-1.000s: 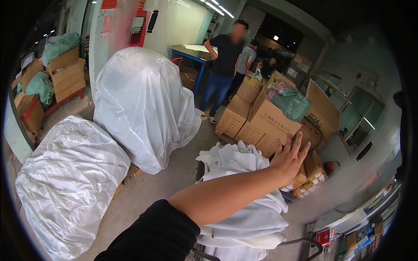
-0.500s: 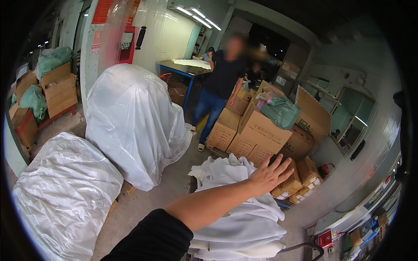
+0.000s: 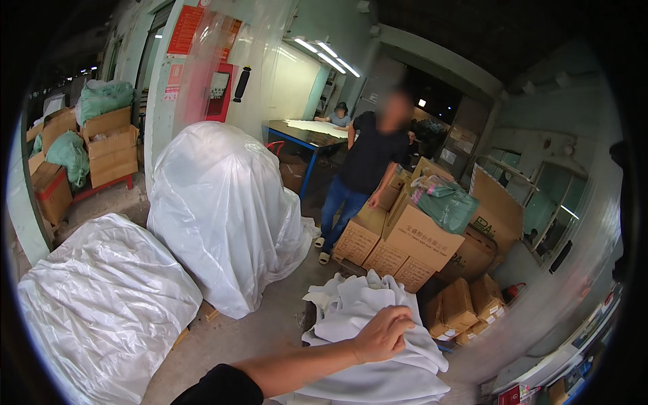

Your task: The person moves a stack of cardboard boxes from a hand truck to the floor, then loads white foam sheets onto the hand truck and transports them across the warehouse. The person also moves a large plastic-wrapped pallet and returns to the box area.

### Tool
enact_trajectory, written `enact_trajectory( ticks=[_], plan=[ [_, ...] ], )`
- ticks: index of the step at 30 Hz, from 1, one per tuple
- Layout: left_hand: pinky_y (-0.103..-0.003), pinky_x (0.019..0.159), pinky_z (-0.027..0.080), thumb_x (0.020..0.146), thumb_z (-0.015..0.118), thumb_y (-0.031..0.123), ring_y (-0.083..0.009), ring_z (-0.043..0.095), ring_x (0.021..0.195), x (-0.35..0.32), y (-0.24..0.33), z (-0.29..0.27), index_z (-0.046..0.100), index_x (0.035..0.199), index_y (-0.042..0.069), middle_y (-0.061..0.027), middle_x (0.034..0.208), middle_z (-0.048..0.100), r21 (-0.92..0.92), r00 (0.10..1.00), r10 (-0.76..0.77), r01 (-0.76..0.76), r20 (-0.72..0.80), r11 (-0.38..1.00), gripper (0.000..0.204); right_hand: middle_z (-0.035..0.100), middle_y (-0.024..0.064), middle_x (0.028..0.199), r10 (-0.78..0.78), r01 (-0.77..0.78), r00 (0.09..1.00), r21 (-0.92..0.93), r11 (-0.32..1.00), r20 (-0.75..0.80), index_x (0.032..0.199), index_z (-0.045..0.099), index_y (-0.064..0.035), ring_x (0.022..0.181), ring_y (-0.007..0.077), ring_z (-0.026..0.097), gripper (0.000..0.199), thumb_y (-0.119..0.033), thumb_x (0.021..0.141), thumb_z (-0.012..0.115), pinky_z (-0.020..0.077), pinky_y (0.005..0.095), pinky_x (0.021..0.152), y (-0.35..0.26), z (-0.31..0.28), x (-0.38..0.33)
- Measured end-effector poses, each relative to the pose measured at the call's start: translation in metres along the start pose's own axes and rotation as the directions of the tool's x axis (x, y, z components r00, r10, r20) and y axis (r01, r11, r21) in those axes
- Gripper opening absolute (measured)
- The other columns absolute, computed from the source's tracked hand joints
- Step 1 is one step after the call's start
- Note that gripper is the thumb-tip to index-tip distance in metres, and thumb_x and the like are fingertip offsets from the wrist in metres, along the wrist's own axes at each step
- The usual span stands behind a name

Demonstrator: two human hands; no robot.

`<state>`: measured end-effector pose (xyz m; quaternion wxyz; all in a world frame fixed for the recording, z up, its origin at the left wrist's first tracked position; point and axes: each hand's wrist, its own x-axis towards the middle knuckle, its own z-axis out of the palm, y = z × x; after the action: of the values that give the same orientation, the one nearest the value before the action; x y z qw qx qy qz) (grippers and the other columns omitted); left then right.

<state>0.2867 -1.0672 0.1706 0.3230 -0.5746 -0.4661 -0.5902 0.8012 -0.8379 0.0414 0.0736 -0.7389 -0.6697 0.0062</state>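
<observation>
- Left hand (image 3: 385,333) over the pale cloth pile (image 3: 351,307), low in my view, between me and the cardboard boxes (image 3: 405,223); right hand out of sight
- Fingers curled in, palm side hidden; can't tell how far closed, or whether I have hold of any cloth
- Step, my judgement: steadying or handling the pile; next move probably calls for a sure grip on a fold
- Pile's long axis runs away from me, ragged far end toward the boxes; near end cut off by my arm and the view's edge
</observation>
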Motion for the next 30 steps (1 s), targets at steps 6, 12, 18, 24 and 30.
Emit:
enact_trajectory(
  ticks=[6, 12, 18, 24, 30],
  plan=[
    [-0.042, 0.075, 0.053, 0.075, 0.067, 0.031, -0.0297, 0.065, 0.085, -0.29, 0.071, -0.093, 0.063, 0.108, 0.005, -0.0182, 0.104, 0.062, 0.373, 0.344, -0.734, 0.689, 0.586, 0.621, 0.042, 0.038, 0.033, 0.144, -0.068, 0.067, 0.998, -0.059, 0.996, -0.01, 0.151, 0.022, 0.002, 0.125, 0.0495, 0.048, 0.092, -0.044, 0.083, 0.065, 0.0433, 0.0519, 0.106, -0.002, -0.002, 0.003],
    [-0.042, 0.081, 0.053, 0.083, 0.065, 0.049, -0.0294, 0.067, 0.092, -0.469, 0.149, -0.22, 0.07, 0.107, 0.009, -0.0163, 0.104, 0.069, 0.803, -0.46, -0.792, 0.592, 0.402, 0.063, 0.047, 0.042, 0.0287, 0.143, -0.116, 0.117, 0.993, -0.085, 0.99, 0.016, 0.148, 0.026, 0.0067, 0.125, 0.0461, 0.05, 0.091, -0.049, 0.086, 0.062, 0.0464, 0.0491, 0.104, 0.005, -0.007, 0.009],
    [-0.046, 0.093, 0.051, 0.084, 0.057, 0.058, -0.0347, 0.065, 0.107, -0.51, 0.138, -0.293, 0.073, 0.106, 0.014, -0.0131, 0.109, 0.071, 0.849, -0.594, -0.804, 0.409, -0.031, -0.335, 0.051, 0.041, 0.0317, 0.141, -0.122, 0.122, 0.992, -0.111, 0.986, 0.009, 0.145, 0.032, 0.0083, 0.122, 0.046, 0.052, 0.091, -0.052, 0.084, 0.063, 0.0482, 0.0505, 0.101, 0.011, -0.005, 0.003],
    [-0.046, 0.094, 0.05, 0.086, 0.057, 0.058, -0.033, 0.065, 0.108, -0.493, 0.143, -0.274, 0.073, 0.104, 0.013, -0.0117, 0.111, 0.071, 0.865, -0.559, -0.806, 0.485, 0.193, -0.129, 0.051, 0.042, 0.0291, 0.142, -0.05, 0.048, 0.999, -0.076, 0.996, -0.019, 0.147, 0.035, -0.001, 0.123, 0.0473, 0.051, 0.085, -0.049, 0.084, 0.065, 0.0484, 0.0515, 0.1, 0.004, -0.008, -0.001],
    [-0.046, 0.095, 0.049, 0.087, 0.056, 0.059, -0.0356, 0.063, 0.11, -0.493, 0.143, -0.229, 0.071, 0.109, 0.012, -0.0142, 0.114, 0.069, 0.817, -0.51, -0.749, 0.572, 0.423, 0.072, 0.054, 0.046, 0.0239, 0.143, -0.119, 0.113, 0.991, -0.094, 0.989, -0.062, 0.147, 0.039, -0.0072, 0.126, 0.043, 0.051, 0.081, -0.051, 0.084, 0.065, 0.0473, 0.0494, 0.102, 0.018, 0.007, 0.014]
  ],
)
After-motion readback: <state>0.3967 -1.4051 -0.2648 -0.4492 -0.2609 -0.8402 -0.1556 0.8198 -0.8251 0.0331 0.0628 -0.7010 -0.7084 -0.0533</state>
